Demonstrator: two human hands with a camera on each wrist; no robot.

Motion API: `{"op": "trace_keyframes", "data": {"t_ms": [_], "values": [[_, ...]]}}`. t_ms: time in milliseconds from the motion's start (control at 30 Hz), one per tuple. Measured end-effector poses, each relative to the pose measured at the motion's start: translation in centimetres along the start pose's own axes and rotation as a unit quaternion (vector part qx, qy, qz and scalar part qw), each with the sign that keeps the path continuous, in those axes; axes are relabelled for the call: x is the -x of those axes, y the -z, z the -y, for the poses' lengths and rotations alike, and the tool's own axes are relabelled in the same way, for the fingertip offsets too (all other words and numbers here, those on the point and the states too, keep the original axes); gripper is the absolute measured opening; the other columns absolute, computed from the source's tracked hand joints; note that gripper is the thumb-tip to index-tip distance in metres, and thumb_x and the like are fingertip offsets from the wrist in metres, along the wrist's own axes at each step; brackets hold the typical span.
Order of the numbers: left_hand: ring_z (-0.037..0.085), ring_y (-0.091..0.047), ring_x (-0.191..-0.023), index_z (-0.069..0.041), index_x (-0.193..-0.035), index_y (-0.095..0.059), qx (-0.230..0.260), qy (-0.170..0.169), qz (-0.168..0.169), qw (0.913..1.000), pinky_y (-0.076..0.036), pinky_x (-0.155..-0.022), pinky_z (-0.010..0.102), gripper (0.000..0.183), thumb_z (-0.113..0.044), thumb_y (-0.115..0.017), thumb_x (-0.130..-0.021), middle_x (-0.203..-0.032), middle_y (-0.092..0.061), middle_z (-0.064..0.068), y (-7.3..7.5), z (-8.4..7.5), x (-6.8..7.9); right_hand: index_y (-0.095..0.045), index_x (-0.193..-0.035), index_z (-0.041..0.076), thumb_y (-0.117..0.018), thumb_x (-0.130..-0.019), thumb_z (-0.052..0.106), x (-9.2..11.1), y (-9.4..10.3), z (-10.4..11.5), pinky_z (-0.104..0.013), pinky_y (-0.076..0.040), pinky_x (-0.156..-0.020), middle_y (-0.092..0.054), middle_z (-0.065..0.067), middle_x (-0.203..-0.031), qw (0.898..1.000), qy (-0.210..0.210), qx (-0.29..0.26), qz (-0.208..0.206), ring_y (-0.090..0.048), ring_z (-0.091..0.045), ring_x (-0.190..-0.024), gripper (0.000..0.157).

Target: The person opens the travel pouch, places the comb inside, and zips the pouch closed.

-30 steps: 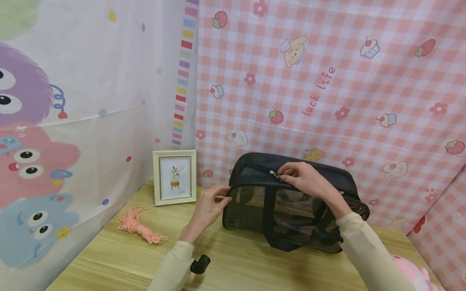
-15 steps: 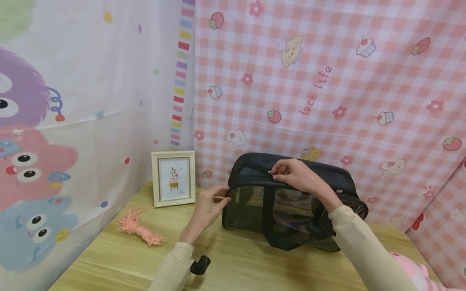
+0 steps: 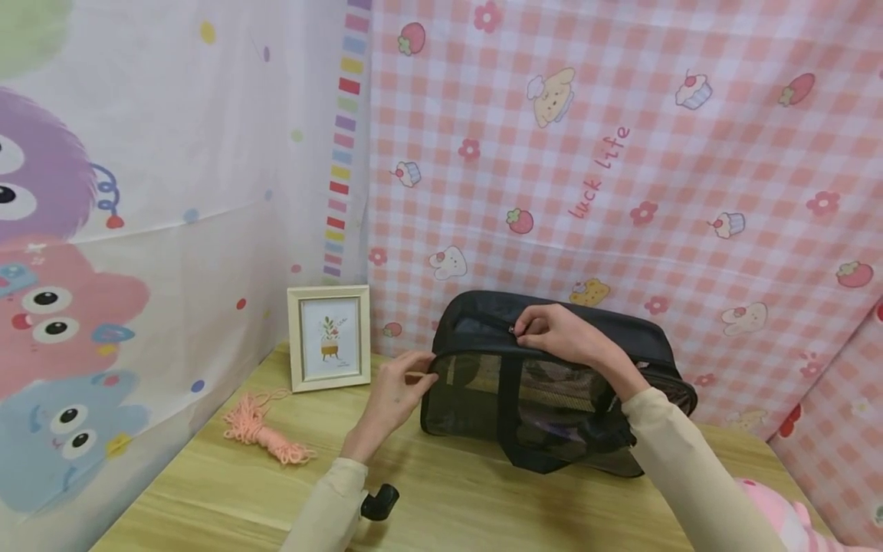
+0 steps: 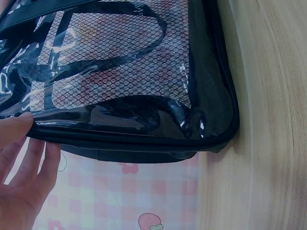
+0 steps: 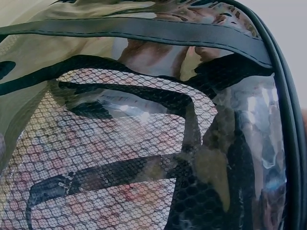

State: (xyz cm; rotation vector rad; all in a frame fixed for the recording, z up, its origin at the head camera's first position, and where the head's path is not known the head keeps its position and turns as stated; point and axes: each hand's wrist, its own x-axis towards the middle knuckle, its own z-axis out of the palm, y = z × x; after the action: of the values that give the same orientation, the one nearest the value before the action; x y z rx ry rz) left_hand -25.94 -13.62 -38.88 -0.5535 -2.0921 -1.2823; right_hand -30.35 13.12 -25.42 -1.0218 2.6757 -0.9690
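The black bag [image 3: 552,391] in front of you stands upright on the surface [image 3: 455,510], close to its back edge. Its long axis goes from left to right, a little slanted, so the right end comes nearer to you than the left end. The clear side faces you, and the handle [image 3: 534,461] hangs down before it.

Your left hand [image 3: 395,391] is at the upper left corner of the bag and pinches its rim; the bag extends to the right from this hand. Your right hand [image 3: 562,333] is above the top, left of the middle, and its thumb and fingers pinch the zip pull [image 3: 512,330], which they cover for the most part.

From the left wrist you see what the head view hides: your thumb lies on the clear side and the fingers on the other side of the rim. Behind the clear plastic there is mesh [image 4: 129,52]. The right wrist view shows the stitching along a dark strap [image 5: 144,31], too fine to see from the head. Only the head view shows the zip pull.
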Motion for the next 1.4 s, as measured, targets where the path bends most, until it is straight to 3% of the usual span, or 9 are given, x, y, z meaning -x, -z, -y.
{"op": "trace_keyframes", "data": {"t_ms": [300, 567, 767, 967, 1200, 1400], "values": [[0.013, -0.065, -0.084, -0.009, -0.105, -0.070, 0.001, 0.012, 0.003, 0.9999, -0.056, -0.071, 0.027, 0.022, -0.003, -0.071, -0.084, -0.095, -0.068, 0.002, -0.2, 0.0, 0.1, -0.062, -0.100, 0.005, -0.051, -0.098, 0.008, 0.1, 0.2, -0.3, -0.035, -0.050, -0.077, -0.063, -0.005, -0.094, 1.000, 0.008, -0.002, 0.026, -0.060, -0.018, -0.089, 0.012], [0.014, -0.065, -0.085, -0.009, -0.106, -0.070, 0.007, 0.022, -0.002, 0.9997, -0.056, -0.073, 0.028, 0.024, -0.001, -0.072, -0.084, -0.096, -0.067, 0.002, 0.0, -0.1, 0.0, -0.065, -0.102, 0.005, -0.054, -0.098, 0.012, 0.2, 0.2, -0.3, -0.037, -0.052, -0.081, -0.064, -0.006, -0.100, 1.000, 0.027, -0.006, -0.004, -0.061, -0.018, -0.092, 0.013], [0.014, -0.065, -0.085, -0.008, -0.106, -0.070, 0.008, 0.026, 0.000, 0.9996, -0.056, -0.073, 0.028, 0.023, -0.001, -0.071, -0.084, -0.096, -0.067, 0.002, -0.1, -0.1, 0.0, -0.068, -0.102, 0.005, -0.053, -0.098, 0.012, 0.5, 0.4, -0.5, -0.034, -0.053, -0.071, -0.065, -0.009, -0.102, 0.998, 0.013, -0.015, -0.052, -0.061, -0.020, -0.083, 0.017], [0.015, -0.065, -0.085, -0.009, -0.105, -0.070, 0.013, 0.024, -0.002, 0.9996, -0.057, -0.073, 0.030, 0.023, -0.001, -0.071, -0.084, -0.095, -0.067, 0.002, -0.2, 0.0, 0.1, -0.068, -0.103, 0.004, -0.047, -0.100, 0.012, 0.8, 0.4, -0.6, -0.031, -0.048, -0.060, -0.064, -0.010, -0.093, 0.994, -0.018, -0.045, -0.096, -0.056, -0.024, -0.074, 0.022], [0.014, -0.065, -0.085, -0.009, -0.106, -0.070, 0.017, 0.026, -0.002, 0.9995, -0.056, -0.073, 0.029, 0.024, -0.001, -0.072, -0.083, -0.097, -0.068, 0.002, -0.1, 0.1, 0.2, -0.065, -0.103, 0.001, -0.042, -0.099, 0.009, 0.9, 0.3, -0.7, -0.027, -0.034, -0.047, -0.050, -0.009, -0.072, 0.990, -0.027, -0.086, -0.112, -0.039, -0.017, -0.057, 0.025], [0.014, -0.065, -0.085, -0.010, -0.106, -0.070, 0.014, 0.027, -0.001, 0.9995, -0.056, -0.073, 0.028, 0.024, -0.002, -0.072, -0.083, -0.098, -0.068, 0.002, -0.1, 0.0, 0.1, -0.064, -0.105, -0.003, -0.041, -0.098, 0.008, 1.2, 0.5, -0.5, -0.026, -0.030, -0.045, -0.047, -0.010, -0.071, 0.986, -0.034, -0.115, -0.116, -0.035, -0.014, -0.054, 0.026]]}}
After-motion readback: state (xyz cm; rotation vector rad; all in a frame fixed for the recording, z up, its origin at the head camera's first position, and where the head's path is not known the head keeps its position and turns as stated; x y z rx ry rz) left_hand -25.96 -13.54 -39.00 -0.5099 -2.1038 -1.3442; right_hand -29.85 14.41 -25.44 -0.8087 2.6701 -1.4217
